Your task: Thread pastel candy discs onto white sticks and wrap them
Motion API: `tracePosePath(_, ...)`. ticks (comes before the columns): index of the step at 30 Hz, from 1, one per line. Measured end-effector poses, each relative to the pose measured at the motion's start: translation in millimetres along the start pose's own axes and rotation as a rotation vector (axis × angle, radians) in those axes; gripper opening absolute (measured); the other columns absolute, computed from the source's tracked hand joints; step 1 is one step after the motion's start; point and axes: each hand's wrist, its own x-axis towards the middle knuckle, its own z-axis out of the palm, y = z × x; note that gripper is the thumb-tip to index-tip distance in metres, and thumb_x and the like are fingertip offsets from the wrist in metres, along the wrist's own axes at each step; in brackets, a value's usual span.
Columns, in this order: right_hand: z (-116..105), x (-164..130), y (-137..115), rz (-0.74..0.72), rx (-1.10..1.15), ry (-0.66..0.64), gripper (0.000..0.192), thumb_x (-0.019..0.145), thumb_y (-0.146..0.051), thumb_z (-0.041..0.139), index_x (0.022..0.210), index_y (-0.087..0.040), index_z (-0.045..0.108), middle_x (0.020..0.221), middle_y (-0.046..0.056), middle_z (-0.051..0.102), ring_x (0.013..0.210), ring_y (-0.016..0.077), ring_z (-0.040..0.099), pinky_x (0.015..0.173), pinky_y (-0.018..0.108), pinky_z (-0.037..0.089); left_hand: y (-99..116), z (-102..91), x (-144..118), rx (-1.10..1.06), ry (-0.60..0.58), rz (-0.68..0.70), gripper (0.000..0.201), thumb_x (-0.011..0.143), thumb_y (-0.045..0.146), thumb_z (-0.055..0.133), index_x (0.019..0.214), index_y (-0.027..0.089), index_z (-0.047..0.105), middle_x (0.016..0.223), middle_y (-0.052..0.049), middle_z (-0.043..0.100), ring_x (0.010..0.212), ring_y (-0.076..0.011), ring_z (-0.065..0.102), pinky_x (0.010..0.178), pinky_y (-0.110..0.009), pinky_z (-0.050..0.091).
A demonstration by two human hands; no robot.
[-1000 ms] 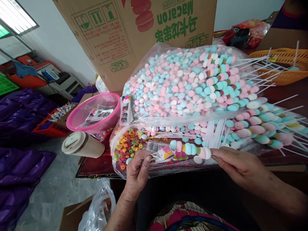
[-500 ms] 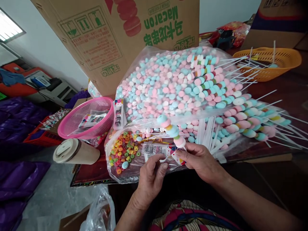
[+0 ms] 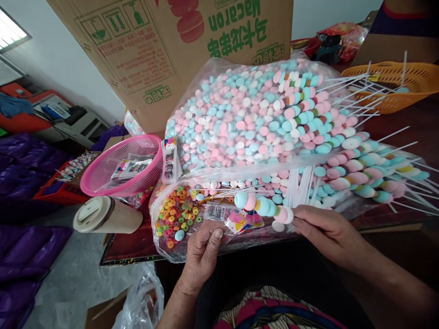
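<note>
Keep the candy skewer (image 3: 264, 206) level and low over the bags: your right hand (image 3: 325, 233) pinches it at the stick end, and your left hand (image 3: 202, 249) nips the small printed sleeve (image 3: 240, 222) beneath, so work the two together gently (a tilt could slide the pieces). Behind stands the Macaron carton (image 3: 178, 50). The big clear bag (image 3: 240, 123) holds loose pastel discs; the lower bag (image 3: 178, 214) holds coloured rings; the pink basket (image 3: 113, 176) holds printed wrappers.
</note>
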Motion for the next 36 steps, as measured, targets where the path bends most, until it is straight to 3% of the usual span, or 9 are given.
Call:
tracePosePath(4, -9.6, -8.0, 6.5, -0.17, -0.097, -0.005, 0.02, 0.087, -0.01, 0.045, 0.096, -0.022, 0.058, 0.077, 0.0, 0.063, 0.071, 0.0103, 0.061, 0.063, 0.018, 0.046, -2.8, -5.0, 1.1, 0.005, 0.012, 0.051, 0.017, 0.089, 0.022, 0.047, 0.083, 0.018, 0.062, 0.075, -0.002, 0.063, 0.071, -0.0134, 0.057, 0.069, -0.026, 0.045)
tracePosePath(9, -16.7, -14.2, 15.1, -0.209, -0.212, -0.031, 0.02, 0.087, -0.011, 0.045, 0.097, -0.021, 0.059, 0.071, 0.001, 0.062, 0.063, 0.0112, 0.059, 0.056, 0.02, 0.046, -1.0, -7.6, 3.3, 0.051, 0.036, 0.076, 0.018, 0.089, 0.023, 0.047, 0.082, 0.017, 0.063, 0.078, -0.004, 0.066, 0.073, -0.0148, 0.06, 0.071, -0.028, 0.047)
tracePosePath(15, -37.5, -16.1, 16.5, -0.298, -0.448, -0.133, 0.022, 0.087, -0.012, 0.044, 0.098, -0.019, 0.061, 0.069, 0.002, 0.06, 0.06, 0.012, 0.055, 0.052, 0.024, 0.039, 0.8, -13.8, 10.0, 0.2, -0.095, 0.153, 0.014, 0.088, 0.018, 0.048, 0.089, 0.018, 0.062, 0.081, -0.005, 0.067, 0.078, -0.0159, 0.062, 0.075, -0.031, 0.049)
tracePosePath(21, -47.8, -17.2, 21.9, -0.469, -0.758, 0.008, 0.027, 0.083, -0.008, 0.045, 0.098, -0.022, 0.063, 0.065, 0.002, 0.06, 0.061, 0.0148, 0.053, 0.056, 0.03, 0.036, 2.5, -14.4, 16.4, 0.297, -0.129, 0.169, 0.013, 0.087, 0.019, 0.049, 0.091, 0.018, 0.061, 0.078, -0.004, 0.067, 0.072, -0.015, 0.062, 0.069, -0.028, 0.049)
tracePosePath(30, -49.3, -24.7, 21.8, -0.56, -0.75, 0.068, 0.04, 0.077, -0.001, 0.056, 0.108, -0.027, 0.059, 0.078, 0.002, 0.066, 0.07, 0.0159, 0.054, 0.064, 0.033, 0.041, 6.9, -11.7, 15.2, 0.351, -0.212, 0.076, 0.018, 0.09, 0.022, 0.045, 0.084, 0.017, 0.062, 0.073, -0.004, 0.066, 0.068, -0.014, 0.06, 0.066, -0.026, 0.048)
tracePosePath(33, -45.3, -22.4, 20.9, -0.509, -0.696, 0.068, 0.03, 0.081, -0.006, 0.052, 0.103, -0.025, 0.061, 0.071, 0.001, 0.062, 0.063, 0.0145, 0.052, 0.059, 0.031, 0.038, 6.2, -12.7, 15.1, 0.338, -0.194, 0.099, 0.016, 0.089, 0.022, 0.046, 0.086, 0.017, 0.061, 0.075, -0.004, 0.066, 0.069, -0.0142, 0.06, 0.067, -0.027, 0.048)
tracePosePath(36, -41.6, -21.2, 19.9, -0.398, -0.579, -0.012, 0.02, 0.085, -0.013, 0.048, 0.092, -0.023, 0.064, 0.063, 0.001, 0.057, 0.058, 0.0117, 0.051, 0.053, 0.026, 0.037, 5.0, -14.3, 15.5, 0.322, -0.159, 0.169, 0.013, 0.088, 0.019, 0.048, 0.09, 0.018, 0.061, 0.077, -0.004, 0.067, 0.071, -0.0144, 0.06, 0.069, -0.028, 0.048)
